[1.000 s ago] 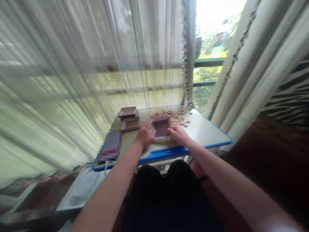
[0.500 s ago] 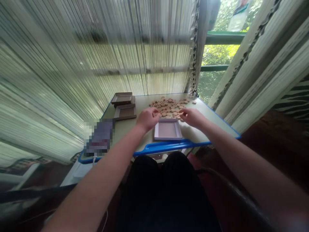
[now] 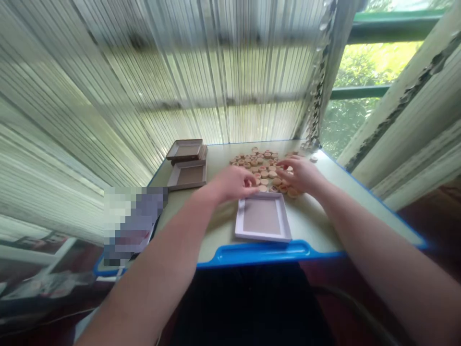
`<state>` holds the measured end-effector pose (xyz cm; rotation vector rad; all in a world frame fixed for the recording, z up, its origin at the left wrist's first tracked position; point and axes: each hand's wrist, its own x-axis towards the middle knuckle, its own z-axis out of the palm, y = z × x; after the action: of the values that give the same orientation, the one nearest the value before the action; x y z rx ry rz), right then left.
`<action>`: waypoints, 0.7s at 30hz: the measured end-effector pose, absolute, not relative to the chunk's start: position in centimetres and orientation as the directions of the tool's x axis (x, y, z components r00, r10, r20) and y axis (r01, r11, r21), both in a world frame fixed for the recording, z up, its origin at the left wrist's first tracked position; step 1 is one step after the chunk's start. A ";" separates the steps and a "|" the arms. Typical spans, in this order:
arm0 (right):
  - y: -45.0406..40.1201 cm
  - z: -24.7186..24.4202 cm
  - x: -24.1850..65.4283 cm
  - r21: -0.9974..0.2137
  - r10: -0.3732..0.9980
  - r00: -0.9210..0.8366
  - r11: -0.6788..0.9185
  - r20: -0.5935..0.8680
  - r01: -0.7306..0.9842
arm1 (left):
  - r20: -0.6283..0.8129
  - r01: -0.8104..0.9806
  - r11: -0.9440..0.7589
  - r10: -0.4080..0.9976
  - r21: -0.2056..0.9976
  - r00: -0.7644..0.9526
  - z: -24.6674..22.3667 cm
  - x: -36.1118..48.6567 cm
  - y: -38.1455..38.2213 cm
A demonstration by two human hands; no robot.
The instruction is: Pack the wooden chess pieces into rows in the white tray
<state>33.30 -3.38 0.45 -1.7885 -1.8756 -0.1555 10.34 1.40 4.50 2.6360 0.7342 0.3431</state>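
Observation:
Many round wooden pieces (image 3: 272,174) lie loosely spread on the pale table with a blue rim. My left hand (image 3: 238,182) is at their near left edge, just above the corner of a shallow white box tray (image 3: 261,216); its fingers are curled, and what they hold, if anything, is hidden. On the right side of the pieces rests my right hand (image 3: 300,174), its fingers apart over them with nothing seen gripped. The tray holds no pieces and sits close to the table's front edge.
Two more shallow box parts, a rear one (image 3: 185,149) and a nearer one (image 3: 188,174), stand at the back left. A pixelated flat object (image 3: 142,221) lies at the left edge. A blue moulded lip (image 3: 264,252) runs along the front. Curtains hang behind the table.
The view has moved closer to the table. My right hand has shifted from the near right edge of the pieces to farther over them, its fingers spreading. My left hand stays near the tray's corner.

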 end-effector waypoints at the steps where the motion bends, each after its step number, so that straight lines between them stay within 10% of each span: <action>1: -3.4 0.4 33.3 -0.270 0.898 0.020 0.111 0.440 0.957 | 0.085 0.452 -0.797 0.524 0.400 0.848 4.4 10.2 1.3; 15: -4.9 1.8 31.9 -0.386 0.983 0.129 -0.068 0.134 0.920 | 0.015 0.589 -0.736 0.629 0.334 0.778 3.5 9.0 2.3; 21: -5.0 1.6 31.9 -0.567 0.988 0.152 -0.106 0.035 0.817 | 0.218 0.634 -0.720 0.691 0.282 0.689 3.4 9.9 1.3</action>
<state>31.85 -5.00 1.56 -1.9775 -1.7151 0.4952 9.95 1.32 3.42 2.7146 1.0759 0.4626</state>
